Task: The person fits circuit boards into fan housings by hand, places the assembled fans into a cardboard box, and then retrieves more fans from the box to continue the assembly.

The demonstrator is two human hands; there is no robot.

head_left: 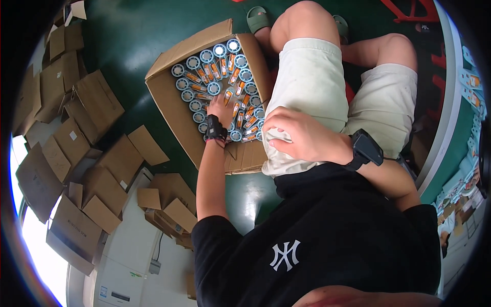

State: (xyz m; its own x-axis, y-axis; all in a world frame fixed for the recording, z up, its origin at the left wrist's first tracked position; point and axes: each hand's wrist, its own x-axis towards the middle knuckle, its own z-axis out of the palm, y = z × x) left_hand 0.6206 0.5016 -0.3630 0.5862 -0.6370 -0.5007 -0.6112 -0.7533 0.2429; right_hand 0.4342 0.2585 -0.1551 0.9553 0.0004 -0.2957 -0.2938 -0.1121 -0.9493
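An open cardboard box (171, 125) on the floor holds several items with light-blue rimmed round ends (198, 117) and orange-labelled bodies. Most round ends line the box walls, with the bodies pointing inward. My left hand (220, 110) reaches down into the middle of the box, among these items and just below a round end (214, 88) set apart from the outer rows. Its fingertips are hard to make out, so a grip cannot be confirmed. Over my thigh, beside the box's right edge, my right hand (302, 132) rests with curled fingers; nothing shows in it.
Several opened cardboard boxes (69, 225) are piled along the left side, with another carton (169, 202) nearer the packed box. A white cabinet-like unit (125, 261) stands at lower left. A grey edge (444, 110) runs along the right, and red plastic legs (409, 10) show at upper right.
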